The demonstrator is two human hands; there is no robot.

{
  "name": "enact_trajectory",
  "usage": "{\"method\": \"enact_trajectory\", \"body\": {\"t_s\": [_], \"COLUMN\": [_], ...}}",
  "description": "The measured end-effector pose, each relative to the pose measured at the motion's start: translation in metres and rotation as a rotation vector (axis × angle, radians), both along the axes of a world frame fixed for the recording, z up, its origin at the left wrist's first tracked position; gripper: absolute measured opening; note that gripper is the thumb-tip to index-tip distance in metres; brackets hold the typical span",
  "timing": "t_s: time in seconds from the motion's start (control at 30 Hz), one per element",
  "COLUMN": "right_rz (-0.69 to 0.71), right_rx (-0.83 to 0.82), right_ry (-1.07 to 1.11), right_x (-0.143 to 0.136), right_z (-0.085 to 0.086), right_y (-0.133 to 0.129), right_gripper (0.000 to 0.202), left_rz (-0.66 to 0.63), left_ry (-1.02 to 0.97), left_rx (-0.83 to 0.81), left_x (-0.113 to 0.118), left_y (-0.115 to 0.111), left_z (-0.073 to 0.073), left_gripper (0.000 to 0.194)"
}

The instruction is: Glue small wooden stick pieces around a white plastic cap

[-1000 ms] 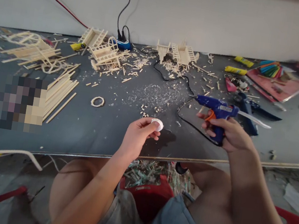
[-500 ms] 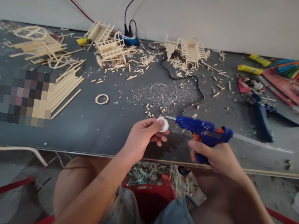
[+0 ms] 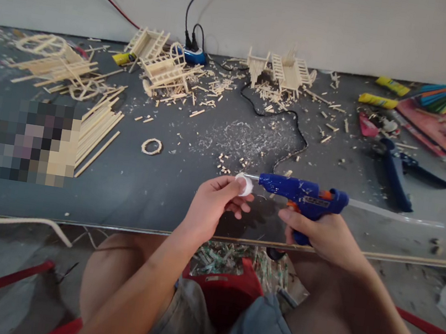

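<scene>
Across the middle of the frame, left edge to right: dark grey table (image 3: 160, 196), its near edge running below both hands. Upper center, on the table: pale wooden model (image 3: 290, 79) with ladder-like sides, wood scraps around its base.

Center right: blue glue gun (image 3: 301, 189), nozzle pointing to frame left, translucent glue stick (image 3: 392, 214) protruding from its rear. Right hand (image 3: 325, 235) lies below and behind the gun body, clasped around the grip; thumb beside the orange trigger (image 3: 293, 205). Far right, beyond that hand: dark blue pliers (image 3: 397, 179), handles spread, untouched.

Just below center: left hand (image 3: 216, 197), thumb and fingers pinched together on a white round piece (image 3: 247, 187). Piece sits at the fingertips, on the hand's right side in the frame, thumb overlapping its face. Nozzle tip at the piece's upper edge; contact cannot be told.

Left of center, well apart from the left hand: small wooden ring (image 3: 143, 146), flat on the table. Smallest noted: wood chips (image 3: 223, 162), just above the left hand in the frame.
</scene>
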State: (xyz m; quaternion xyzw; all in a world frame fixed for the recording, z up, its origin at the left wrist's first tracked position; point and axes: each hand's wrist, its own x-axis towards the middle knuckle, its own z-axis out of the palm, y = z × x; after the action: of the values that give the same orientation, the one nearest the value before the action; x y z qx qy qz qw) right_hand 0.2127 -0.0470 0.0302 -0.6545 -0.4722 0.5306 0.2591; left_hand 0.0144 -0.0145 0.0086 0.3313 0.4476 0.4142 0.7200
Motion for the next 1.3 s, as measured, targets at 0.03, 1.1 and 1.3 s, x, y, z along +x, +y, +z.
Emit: {"method": "enact_trajectory", "body": {"t_s": [0.03,1.1,1.3], "right_rz": [0.004,-0.703,-0.486], "right_rx": [-0.001,0.432,0.627], "right_ry": [0.002,0.257,-0.226], "right_x": [0.0,0.079,0.048], "right_z": [0.0,-0.014,-0.006], "right_y": [0.0,0.051,0.044], "right_gripper": [0.031,0.01,0.014], "left_rz": [-0.001,0.167,0.24], "left_ry": [0.007,0.039,0.033], "left_rx": [-0.002,0.044,0.063], "left_x": [0.0,-0.028,-0.038], "left_y": [0.0,0.009,0.012], "left_z": [0.0,0.001,0.001], "left_gripper": [0.024,0.019,0.02]}}
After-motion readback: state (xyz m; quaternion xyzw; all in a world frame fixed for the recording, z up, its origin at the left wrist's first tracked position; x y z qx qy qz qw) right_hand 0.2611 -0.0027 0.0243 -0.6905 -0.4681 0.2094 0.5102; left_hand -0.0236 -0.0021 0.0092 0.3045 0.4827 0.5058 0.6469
